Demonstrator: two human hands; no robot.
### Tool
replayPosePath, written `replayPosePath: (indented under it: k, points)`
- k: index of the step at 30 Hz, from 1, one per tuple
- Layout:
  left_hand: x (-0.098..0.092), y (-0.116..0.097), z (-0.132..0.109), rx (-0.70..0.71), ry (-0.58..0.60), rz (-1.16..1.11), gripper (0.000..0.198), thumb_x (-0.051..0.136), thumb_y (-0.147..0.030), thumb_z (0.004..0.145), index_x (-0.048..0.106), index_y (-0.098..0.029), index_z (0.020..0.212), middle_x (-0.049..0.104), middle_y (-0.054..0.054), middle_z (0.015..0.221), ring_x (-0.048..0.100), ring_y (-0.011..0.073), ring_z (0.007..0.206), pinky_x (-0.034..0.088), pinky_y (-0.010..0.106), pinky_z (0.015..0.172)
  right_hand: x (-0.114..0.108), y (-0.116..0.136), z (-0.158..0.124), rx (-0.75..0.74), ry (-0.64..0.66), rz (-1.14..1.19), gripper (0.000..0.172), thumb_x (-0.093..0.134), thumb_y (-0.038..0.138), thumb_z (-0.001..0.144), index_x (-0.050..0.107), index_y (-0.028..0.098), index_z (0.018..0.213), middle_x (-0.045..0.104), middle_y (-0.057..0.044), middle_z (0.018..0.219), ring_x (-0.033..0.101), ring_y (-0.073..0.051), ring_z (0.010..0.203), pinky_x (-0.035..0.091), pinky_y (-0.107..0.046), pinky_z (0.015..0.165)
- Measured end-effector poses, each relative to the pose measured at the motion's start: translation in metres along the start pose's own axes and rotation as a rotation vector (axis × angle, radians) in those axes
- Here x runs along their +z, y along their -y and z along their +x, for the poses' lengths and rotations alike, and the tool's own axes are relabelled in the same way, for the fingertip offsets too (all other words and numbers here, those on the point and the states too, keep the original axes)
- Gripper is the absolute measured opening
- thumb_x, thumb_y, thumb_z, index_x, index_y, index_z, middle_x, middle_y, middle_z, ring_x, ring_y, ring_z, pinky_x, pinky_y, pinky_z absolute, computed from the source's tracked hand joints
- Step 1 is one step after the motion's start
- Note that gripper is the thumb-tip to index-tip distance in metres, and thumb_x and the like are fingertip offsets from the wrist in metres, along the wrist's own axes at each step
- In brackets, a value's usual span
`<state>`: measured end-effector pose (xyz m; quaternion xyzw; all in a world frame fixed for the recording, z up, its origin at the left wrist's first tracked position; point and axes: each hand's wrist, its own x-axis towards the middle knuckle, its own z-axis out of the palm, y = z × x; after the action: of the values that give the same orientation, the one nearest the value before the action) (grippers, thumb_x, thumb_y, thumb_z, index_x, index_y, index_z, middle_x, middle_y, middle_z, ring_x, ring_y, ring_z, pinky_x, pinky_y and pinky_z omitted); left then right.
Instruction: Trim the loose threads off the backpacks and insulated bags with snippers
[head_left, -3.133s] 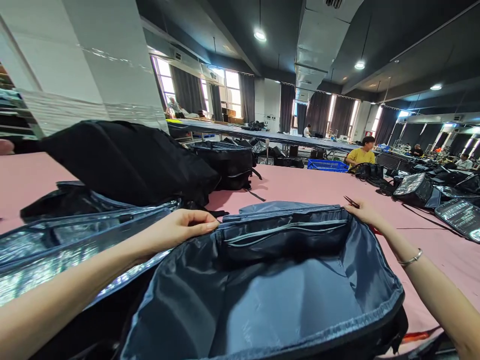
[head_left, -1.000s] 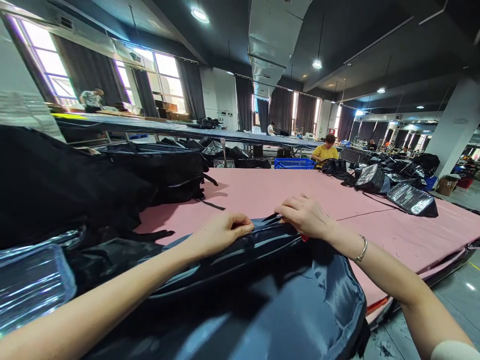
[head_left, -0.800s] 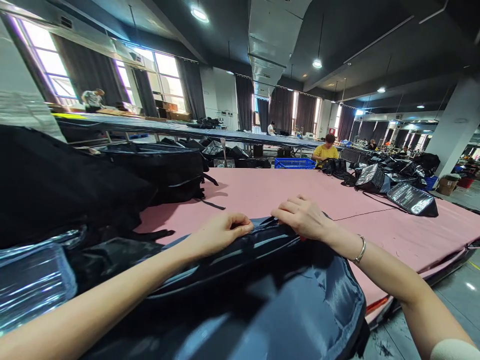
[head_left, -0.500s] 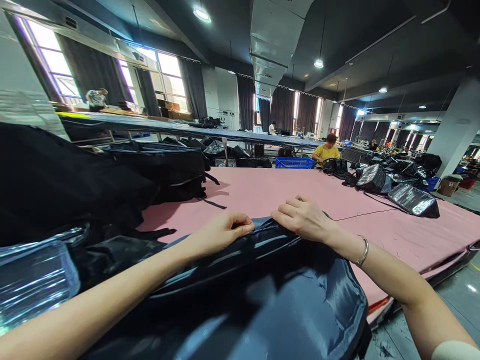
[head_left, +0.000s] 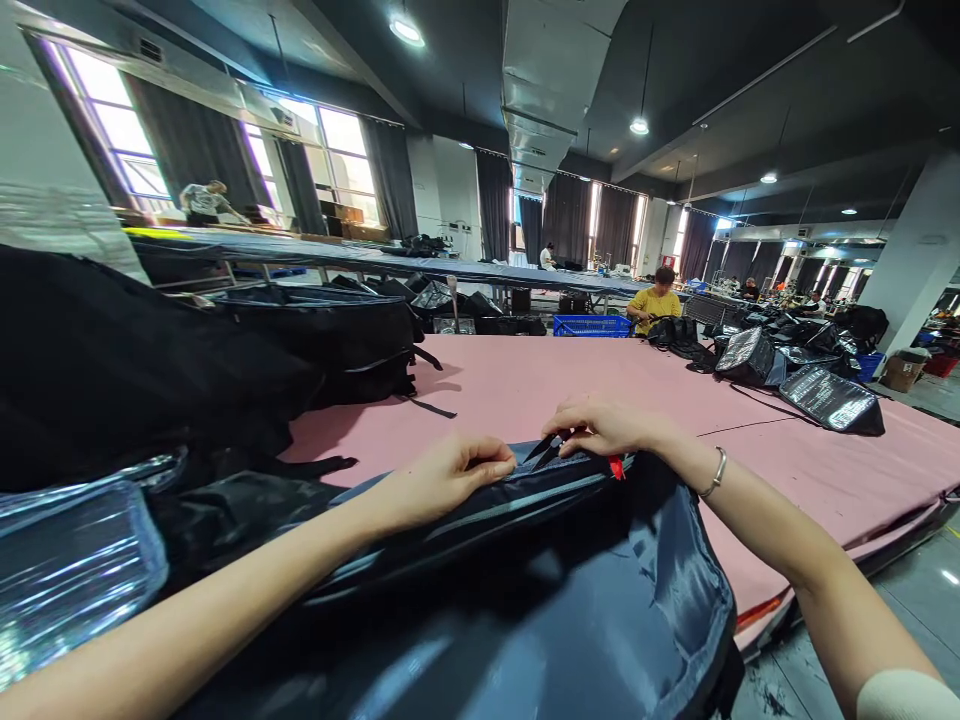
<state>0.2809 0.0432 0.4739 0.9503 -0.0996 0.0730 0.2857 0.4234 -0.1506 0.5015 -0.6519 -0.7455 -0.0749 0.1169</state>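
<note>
A large black bag (head_left: pixel 480 620) with a grey lining lies open in front of me, its zippered rim facing up. My left hand (head_left: pixel 457 480) is closed, thumb and fingers pinching the far rim. To the right, my right hand (head_left: pixel 600 428) curls around small dark thread snips (head_left: pixel 547 452), whose pointed blades angle down to the left at the rim near my left fingertips. A red bit (head_left: pixel 616 467) shows below the right palm. The snips' handles are mostly hidden by the fingers.
The bag rests on a pink-covered table (head_left: pixel 510 385). Black bags (head_left: pixel 352 345) are piled at left beside a shiny silver-lined piece (head_left: pixel 75 570). More bags (head_left: pixel 829 395) lie at far right. A person in yellow (head_left: pixel 654 300) works across the table, near a blue crate (head_left: pixel 592 327).
My right hand has turned and lifted slightly off the rim, bringing the snips and the red bit into sight. My left hand keeps pinching the rim, slightly lower.
</note>
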Motion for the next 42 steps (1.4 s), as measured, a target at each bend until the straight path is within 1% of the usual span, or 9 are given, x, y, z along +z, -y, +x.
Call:
replayPosePath:
  k: [4, 9, 16, 22, 25, 28, 32, 36, 42]
  points:
    - [0.001, 0.0, 0.0, 0.012, 0.003, 0.013, 0.038, 0.039, -0.048, 0.079, 0.061, -0.017, 0.073, 0.061, 0.002, 0.07, 0.053, 0.0161, 0.069, 0.041, 0.024, 0.066, 0.006, -0.001, 0.001, -0.012, -0.025, 0.015, 0.019, 0.066, 0.017, 0.086, 0.063, 0.011, 0.105, 0.066, -0.008, 0.095, 0.059, -0.016, 0.085, 0.044, -0.026, 0.076]
    - [0.0, 0.0, 0.002, 0.015, 0.007, 0.017, 0.039, 0.04, -0.05, 0.079, 0.061, -0.017, 0.074, 0.061, 0.002, 0.07, 0.053, 0.0166, 0.069, 0.041, 0.025, 0.066, 0.011, 0.001, -0.001, -0.014, -0.075, -0.144, 0.019, 0.061, 0.022, 0.091, 0.062, 0.013, 0.108, 0.065, -0.009, 0.094, 0.059, -0.019, 0.089, 0.042, -0.028, 0.077]
    - [0.001, 0.001, 0.002, 0.02, 0.018, 0.015, 0.038, 0.04, -0.049, 0.078, 0.06, -0.017, 0.073, 0.06, 0.002, 0.07, 0.052, 0.016, 0.069, 0.041, 0.025, 0.066, 0.01, 0.005, -0.003, -0.057, -0.027, -0.365, 0.022, 0.052, 0.025, 0.095, 0.063, 0.013, 0.109, 0.065, -0.01, 0.096, 0.057, -0.02, 0.089, 0.035, -0.031, 0.073]
    - [0.001, -0.002, 0.0, 0.011, 0.018, 0.011, 0.04, 0.04, -0.051, 0.08, 0.059, -0.017, 0.071, 0.059, 0.001, 0.068, 0.053, 0.0162, 0.068, 0.043, 0.025, 0.065, 0.006, 0.008, -0.004, -0.075, -0.029, -0.373, 0.019, 0.052, 0.023, 0.094, 0.064, 0.015, 0.108, 0.066, -0.008, 0.093, 0.057, -0.018, 0.088, 0.032, -0.03, 0.073]
    - [0.004, -0.002, -0.005, 0.048, -0.095, 0.049, 0.036, 0.041, -0.048, 0.083, 0.062, -0.018, 0.08, 0.064, 0.003, 0.077, 0.057, 0.0171, 0.073, 0.045, 0.026, 0.068, 0.005, 0.006, -0.009, -0.046, -0.106, -0.339, 0.018, 0.053, 0.023, 0.093, 0.064, 0.015, 0.105, 0.066, -0.007, 0.092, 0.058, -0.017, 0.087, 0.032, -0.029, 0.072]
    - [0.009, -0.002, -0.01, 0.2, -0.307, 0.211, 0.028, 0.043, -0.038, 0.087, 0.064, -0.02, 0.087, 0.065, 0.004, 0.085, 0.059, 0.0159, 0.077, 0.045, 0.025, 0.068, 0.003, 0.004, -0.018, -0.024, -0.172, -0.324, 0.017, 0.055, 0.023, 0.093, 0.064, 0.016, 0.105, 0.066, -0.006, 0.092, 0.058, -0.016, 0.087, 0.031, -0.028, 0.07]
    - [0.016, -0.003, -0.016, 0.413, -0.466, 0.435, 0.026, 0.04, -0.027, 0.091, 0.065, -0.018, 0.087, 0.062, 0.003, 0.081, 0.057, 0.0125, 0.07, 0.043, 0.021, 0.062, 0.0, 0.005, -0.028, -0.012, -0.155, -0.382, 0.017, 0.053, 0.025, 0.095, 0.062, 0.016, 0.106, 0.065, -0.006, 0.093, 0.057, -0.016, 0.085, 0.029, -0.029, 0.069]
    - [0.021, -0.007, -0.017, 0.508, -0.521, 0.546, 0.026, 0.039, -0.022, 0.093, 0.064, -0.016, 0.089, 0.062, 0.003, 0.079, 0.056, 0.0108, 0.064, 0.041, 0.02, 0.056, 0.0, 0.008, -0.028, -0.03, -0.124, -0.457, 0.017, 0.052, 0.026, 0.095, 0.061, 0.016, 0.104, 0.065, -0.007, 0.094, 0.055, -0.017, 0.083, 0.029, -0.029, 0.069]
    - [0.03, -0.011, -0.015, 0.426, -0.541, 0.669, 0.03, 0.039, -0.032, 0.094, 0.065, -0.017, 0.088, 0.064, 0.004, 0.08, 0.058, 0.0144, 0.067, 0.044, 0.026, 0.061, 0.003, 0.011, -0.025, -0.035, -0.113, -0.532, 0.013, 0.052, 0.022, 0.095, 0.061, 0.015, 0.102, 0.064, -0.007, 0.092, 0.054, -0.016, 0.084, 0.029, -0.029, 0.07]
